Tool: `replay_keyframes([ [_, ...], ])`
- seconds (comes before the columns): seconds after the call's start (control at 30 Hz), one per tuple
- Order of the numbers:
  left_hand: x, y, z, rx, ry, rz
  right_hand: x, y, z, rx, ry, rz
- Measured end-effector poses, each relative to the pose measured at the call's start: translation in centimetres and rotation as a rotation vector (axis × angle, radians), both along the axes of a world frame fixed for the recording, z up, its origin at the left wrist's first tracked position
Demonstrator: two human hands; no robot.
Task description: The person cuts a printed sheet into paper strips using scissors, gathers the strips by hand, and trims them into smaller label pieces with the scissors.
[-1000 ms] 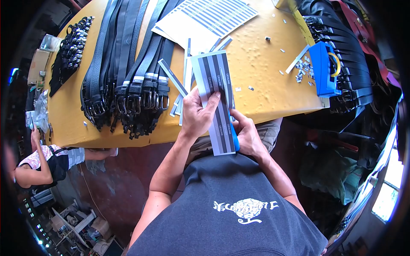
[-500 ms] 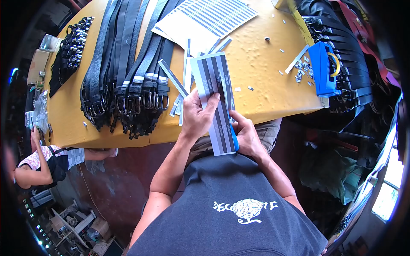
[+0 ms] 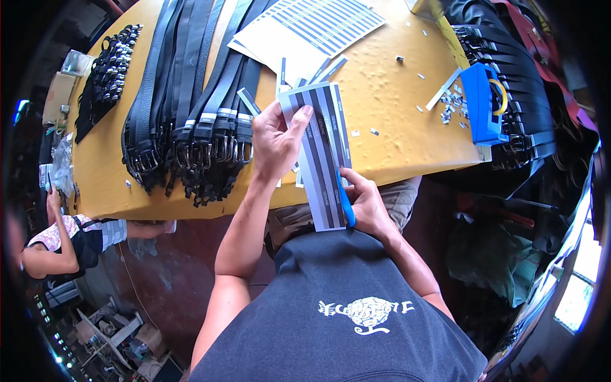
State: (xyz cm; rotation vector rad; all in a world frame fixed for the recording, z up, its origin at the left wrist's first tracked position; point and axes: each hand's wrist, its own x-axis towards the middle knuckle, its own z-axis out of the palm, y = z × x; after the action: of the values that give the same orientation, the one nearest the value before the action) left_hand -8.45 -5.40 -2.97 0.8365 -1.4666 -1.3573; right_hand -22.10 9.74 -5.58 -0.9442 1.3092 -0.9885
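Note:
My left hand (image 3: 277,141) pinches the upper left of a striped label sheet (image 3: 324,191), thumb on top and fingers behind. The sheet has dark and light bands printed with small words, "GENUINE" among them. At its lower right edge my right hand (image 3: 368,202) is closed around blue-handled scissors (image 3: 347,207); their blades are hidden by the sheet. Along the sheet's right side, a narrow strip (image 3: 342,124) stands slightly apart near the top. Several loose label strips (image 3: 331,69) lie on the table just beyond.
Black belts with buckles (image 3: 191,121) are heaped on the yellow table (image 3: 394,114). Larger striped sheets (image 3: 312,28) lie at the back. Rightward are a blue tape dispenser (image 3: 484,105), small cut pieces (image 3: 453,105) and more belts (image 3: 519,89). Another person (image 3: 63,245) is at far left.
My left hand has shifted left and up along the sheet, its thumb now nearer the top edge. More of the blue handle shows beside my right hand.

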Motion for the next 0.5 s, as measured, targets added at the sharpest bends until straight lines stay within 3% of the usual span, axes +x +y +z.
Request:
replay_keyframes([
  [0.5, -0.5, 3.0, -2.1, 0.112, 0.001, -0.063, -0.2, -1.3, 0.1, -0.041, -0.009, -0.033],
])
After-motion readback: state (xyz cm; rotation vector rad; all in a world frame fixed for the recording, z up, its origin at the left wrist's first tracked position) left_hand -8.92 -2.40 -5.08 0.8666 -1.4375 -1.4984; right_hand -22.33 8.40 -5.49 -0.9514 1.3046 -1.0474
